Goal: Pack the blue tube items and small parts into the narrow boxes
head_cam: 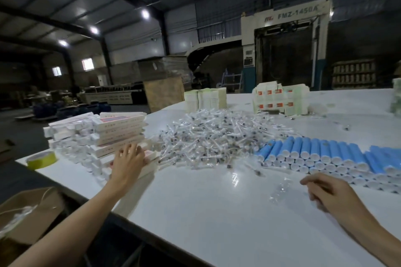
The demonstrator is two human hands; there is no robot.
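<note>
Station: white table (217, 223), three supplies laid in an arc within the person's reach.

- Narrow boxes (118, 131): stacked flat at the left edge of the table, long sides toward the worker. Probably so that one can be drawn off the front of the pile with the near hand.
- Small parts (217, 136): loose heap of clear-wrapped pieces in the middle, between the boxes and the tubes. Individual pieces are too small to identify.
- Blue tubes (314, 154): laid in rows at the right, white caps facing the worker, so a cap end is the first thing to take hold of.

Left hand (130, 158): arm extended, fingers spread and nearly straight, resting on the low front boxes of the stack. No box is closed in the fingers. Judged to be selecting the next box.

Right hand (329, 193): hovers above the bare table just in front of the tube rows, fingers loosely bent, nothing held. Placement suggests it is ready to fetch a tube.

Also noted: a scrap of clear wrapper (280, 191) near the right hand; yellow tape roll (41, 159) at the table's left corner; open carton (26, 208) below the table edge.

No item is in hand, so this packing cycle has not begun.
</note>
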